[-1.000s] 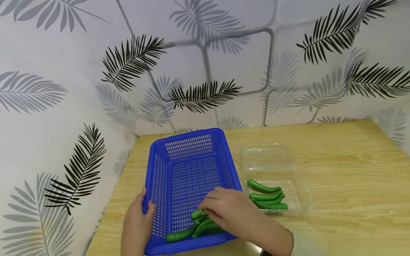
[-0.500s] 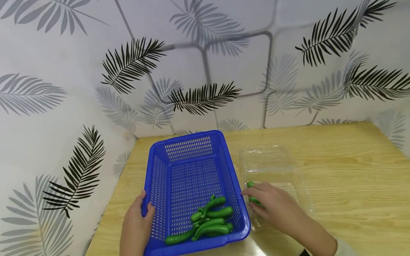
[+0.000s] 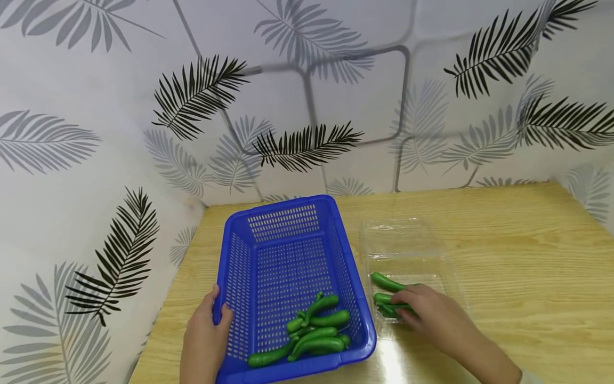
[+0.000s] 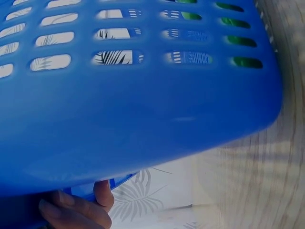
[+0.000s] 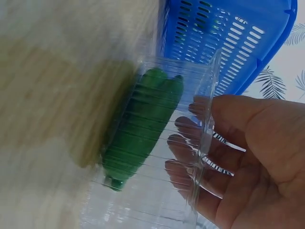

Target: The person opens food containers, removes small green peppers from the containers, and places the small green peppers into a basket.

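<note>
My left hand (image 3: 205,335) grips the left rim of a blue plastic basket (image 3: 290,266); in the left wrist view its fingers (image 4: 78,212) show under the rim. Several green chili peppers (image 3: 314,344) lie piled at the basket's near end. Right of it stands an open clear plastic box (image 3: 403,237) with a few more green chili peppers (image 3: 386,281). My right hand (image 3: 438,317) reaches into this box, its fingertips over the peppers' right ends. In the right wrist view its fingers (image 5: 183,148) show spread through the clear wall, apart from the peppers (image 5: 143,126) below.
The wooden table (image 3: 532,256) stretches to the right of the clear box. A wall (image 3: 336,96) with a leaf pattern rises behind the table and along its left side. The box's raised lid half points toward that wall.
My right hand has left the basket and moved right to the clear box. The peppers it covered in the basket now show. My left hand keeps its grip on the rim.
</note>
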A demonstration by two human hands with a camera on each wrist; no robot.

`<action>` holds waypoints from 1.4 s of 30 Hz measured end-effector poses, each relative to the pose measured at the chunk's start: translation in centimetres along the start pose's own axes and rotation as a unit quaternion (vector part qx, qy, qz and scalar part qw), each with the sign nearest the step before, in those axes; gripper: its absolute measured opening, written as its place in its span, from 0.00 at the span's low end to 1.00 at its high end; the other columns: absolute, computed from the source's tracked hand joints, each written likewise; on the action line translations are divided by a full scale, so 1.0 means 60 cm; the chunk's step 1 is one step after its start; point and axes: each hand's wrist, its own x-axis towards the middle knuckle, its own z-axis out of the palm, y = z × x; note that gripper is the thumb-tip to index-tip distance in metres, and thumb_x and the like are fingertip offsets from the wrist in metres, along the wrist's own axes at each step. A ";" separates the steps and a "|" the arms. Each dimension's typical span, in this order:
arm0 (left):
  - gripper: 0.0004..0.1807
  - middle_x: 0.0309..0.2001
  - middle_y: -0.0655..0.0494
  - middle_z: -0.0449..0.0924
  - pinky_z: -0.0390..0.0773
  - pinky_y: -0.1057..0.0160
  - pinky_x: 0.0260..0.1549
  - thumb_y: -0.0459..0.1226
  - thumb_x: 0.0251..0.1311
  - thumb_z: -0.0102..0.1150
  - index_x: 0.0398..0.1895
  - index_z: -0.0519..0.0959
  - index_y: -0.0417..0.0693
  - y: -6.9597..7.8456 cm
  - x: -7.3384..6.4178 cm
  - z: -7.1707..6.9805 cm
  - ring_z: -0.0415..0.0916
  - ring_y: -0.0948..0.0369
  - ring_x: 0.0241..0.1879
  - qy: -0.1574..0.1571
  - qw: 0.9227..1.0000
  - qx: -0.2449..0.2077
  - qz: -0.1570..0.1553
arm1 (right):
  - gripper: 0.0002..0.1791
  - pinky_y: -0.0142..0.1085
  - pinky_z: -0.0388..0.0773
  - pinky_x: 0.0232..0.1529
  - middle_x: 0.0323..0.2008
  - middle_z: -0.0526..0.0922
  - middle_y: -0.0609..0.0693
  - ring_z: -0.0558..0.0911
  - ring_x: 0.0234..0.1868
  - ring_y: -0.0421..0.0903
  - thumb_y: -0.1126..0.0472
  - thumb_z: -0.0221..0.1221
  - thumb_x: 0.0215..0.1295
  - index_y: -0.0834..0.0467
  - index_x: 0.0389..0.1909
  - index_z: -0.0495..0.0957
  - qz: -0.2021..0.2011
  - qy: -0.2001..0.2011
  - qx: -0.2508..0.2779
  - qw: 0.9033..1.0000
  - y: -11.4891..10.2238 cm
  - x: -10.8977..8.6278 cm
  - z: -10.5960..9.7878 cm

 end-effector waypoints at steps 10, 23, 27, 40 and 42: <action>0.28 0.62 0.39 0.66 0.62 0.42 0.56 0.38 0.63 0.46 0.66 0.62 0.39 -0.002 -0.001 0.001 0.64 0.43 0.60 0.011 1.000 -0.008 0.008 | 0.09 0.41 0.77 0.31 0.30 0.81 0.42 0.79 0.32 0.44 0.63 0.68 0.47 0.50 0.30 0.82 0.041 -0.085 0.040 0.995 0.014 0.018 0.001; 0.28 0.61 0.38 0.66 0.62 0.42 0.55 0.38 0.62 0.46 0.66 0.63 0.39 -0.002 -0.001 0.002 0.65 0.42 0.59 0.015 1.000 -0.007 0.007 | 0.08 0.42 0.77 0.32 0.30 0.81 0.42 0.80 0.32 0.44 0.62 0.68 0.47 0.51 0.29 0.81 0.073 -0.124 0.046 0.989 0.019 0.026 0.015; 0.28 0.61 0.39 0.67 0.63 0.42 0.55 0.38 0.62 0.46 0.66 0.63 0.39 -0.003 -0.002 0.003 0.65 0.42 0.59 0.017 1.000 -0.007 0.009 | 0.08 0.43 0.77 0.32 0.30 0.81 0.42 0.80 0.33 0.45 0.62 0.68 0.48 0.51 0.30 0.81 0.078 -0.128 0.046 0.988 0.019 0.026 0.017; 0.28 0.61 0.37 0.67 0.63 0.42 0.55 0.38 0.62 0.46 0.66 0.63 0.38 -0.005 0.001 0.005 0.65 0.42 0.59 0.012 1.000 -0.008 0.011 | 0.07 0.37 0.71 0.23 0.23 0.73 0.37 0.73 0.24 0.38 0.55 0.68 0.48 0.48 0.24 0.78 0.067 -0.130 0.026 0.989 0.028 0.020 0.020; 0.28 0.61 0.37 0.67 0.63 0.43 0.55 0.37 0.62 0.46 0.66 0.63 0.37 -0.005 0.002 0.004 0.65 0.42 0.59 0.010 1.000 -0.007 0.011 | 0.07 0.38 0.73 0.24 0.25 0.76 0.38 0.75 0.26 0.38 0.54 0.68 0.47 0.49 0.27 0.80 0.060 -0.120 0.020 0.991 0.030 0.018 0.017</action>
